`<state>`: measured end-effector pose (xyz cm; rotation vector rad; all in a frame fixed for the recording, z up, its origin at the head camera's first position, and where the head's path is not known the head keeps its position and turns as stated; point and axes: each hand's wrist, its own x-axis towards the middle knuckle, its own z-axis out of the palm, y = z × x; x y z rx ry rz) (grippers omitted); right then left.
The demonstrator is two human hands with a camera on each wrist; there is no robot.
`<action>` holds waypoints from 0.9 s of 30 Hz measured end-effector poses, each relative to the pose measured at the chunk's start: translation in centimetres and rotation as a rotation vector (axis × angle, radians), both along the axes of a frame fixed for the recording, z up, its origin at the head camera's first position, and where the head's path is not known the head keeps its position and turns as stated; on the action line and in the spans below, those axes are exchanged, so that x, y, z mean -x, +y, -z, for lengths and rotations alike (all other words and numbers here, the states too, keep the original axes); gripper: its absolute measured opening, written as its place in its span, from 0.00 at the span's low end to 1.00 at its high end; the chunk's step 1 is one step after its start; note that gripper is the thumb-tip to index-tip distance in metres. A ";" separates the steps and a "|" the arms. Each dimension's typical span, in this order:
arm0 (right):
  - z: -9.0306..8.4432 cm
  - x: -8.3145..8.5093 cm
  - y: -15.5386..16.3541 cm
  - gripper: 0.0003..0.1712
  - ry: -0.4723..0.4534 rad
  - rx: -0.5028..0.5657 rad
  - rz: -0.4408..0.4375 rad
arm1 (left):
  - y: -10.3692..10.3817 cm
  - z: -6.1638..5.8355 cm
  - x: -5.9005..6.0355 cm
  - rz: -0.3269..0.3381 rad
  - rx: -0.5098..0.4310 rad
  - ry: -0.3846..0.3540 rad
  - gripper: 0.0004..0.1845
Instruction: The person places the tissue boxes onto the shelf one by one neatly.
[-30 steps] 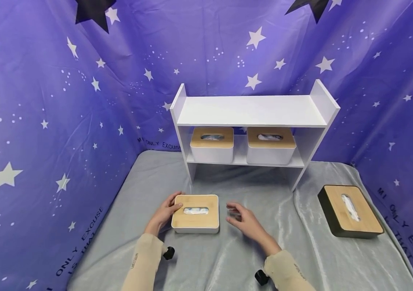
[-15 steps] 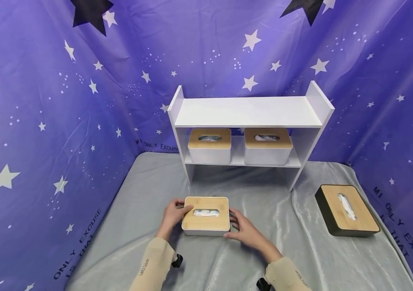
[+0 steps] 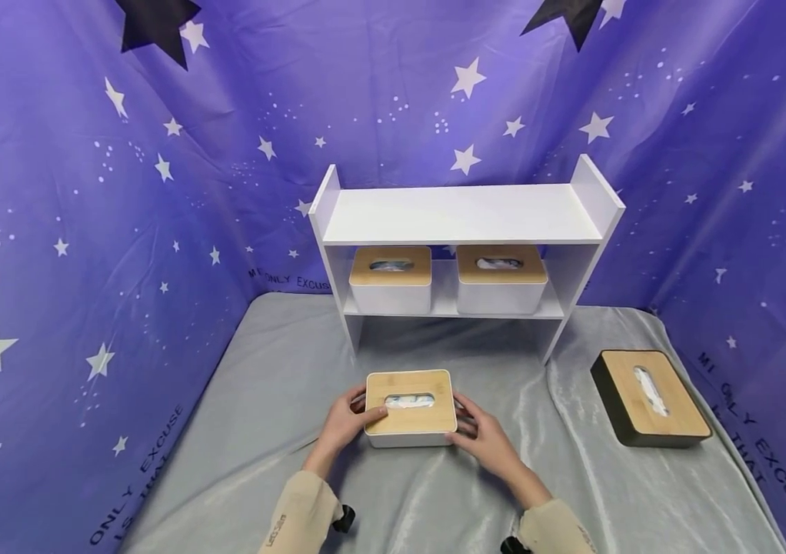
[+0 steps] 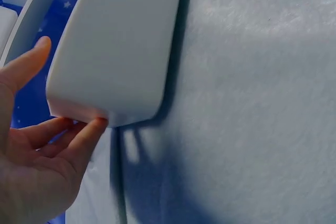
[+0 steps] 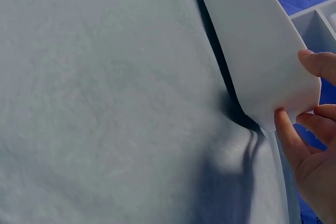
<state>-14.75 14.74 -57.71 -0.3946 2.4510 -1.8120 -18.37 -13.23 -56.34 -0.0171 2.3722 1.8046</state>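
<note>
Fingers (image 4: pixel 86 135) of both hands clasp the box (image 3: pixel 410 408) by its smooth white ends — looks light, rigid, maybe slippery.

Matt white plastic tissue box (image 3: pixel 410 431) with smooth pale wooden lid (image 3: pixel 410 402) on shiny, faintly creased grey cloth (image 3: pixel 434 500)

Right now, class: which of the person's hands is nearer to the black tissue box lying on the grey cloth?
Right. The right hand grips the white tissue box on the side facing the black tissue box; the left hand holds the white box's far side.
</note>
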 end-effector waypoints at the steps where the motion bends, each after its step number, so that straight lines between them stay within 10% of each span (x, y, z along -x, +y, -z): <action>1: -0.2 0.0 0.1 0.44 0.002 -0.002 0.009 | 0.1 -0.1 -0.1 -0.001 -0.004 0.003 0.38; 9: -1.0 0.0 0.9 0.43 0.018 -0.027 0.060 | 0.5 -0.4 -0.1 0.035 -0.060 0.047 0.40; 16: -1.9 -0.2 2.0 0.43 0.110 -0.020 0.068 | 0.8 -1.4 -0.5 0.206 -0.144 0.030 0.53; 27: -2.7 -0.2 3.3 0.42 0.133 -0.015 0.059 | 1.0 -2.8 -0.6 0.360 -0.037 0.068 0.62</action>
